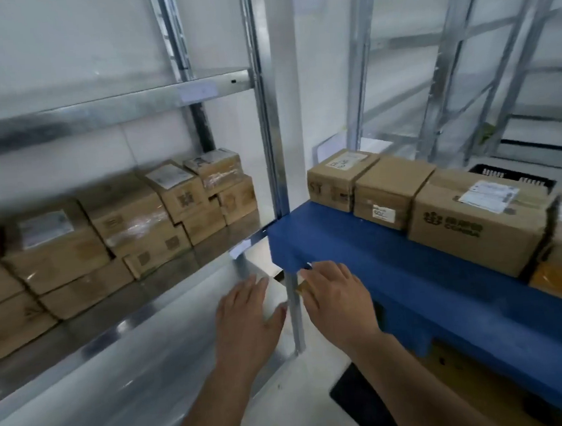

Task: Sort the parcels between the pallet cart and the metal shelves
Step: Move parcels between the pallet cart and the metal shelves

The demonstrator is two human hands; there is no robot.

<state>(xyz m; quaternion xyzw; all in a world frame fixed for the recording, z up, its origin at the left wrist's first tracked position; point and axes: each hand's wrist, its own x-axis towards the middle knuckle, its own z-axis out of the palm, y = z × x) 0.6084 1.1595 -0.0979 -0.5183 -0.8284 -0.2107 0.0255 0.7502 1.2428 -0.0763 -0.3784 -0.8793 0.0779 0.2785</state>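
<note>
Both our hands are empty with fingers spread, left hand (246,310) and right hand (337,295) hovering by the blue pallet cart's (359,260) near corner. The row of cardboard parcels (473,221) runs along its far edge, up-right, so right's closer.

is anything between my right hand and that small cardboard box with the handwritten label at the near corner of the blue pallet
Nothing visible blocks it. The right hand hovers open at the blue plastic pallet edge, and bare pallet top lies between it and the small cardboard box with the handwritten label. The grey metal shelf upright stands off to the left.
</note>
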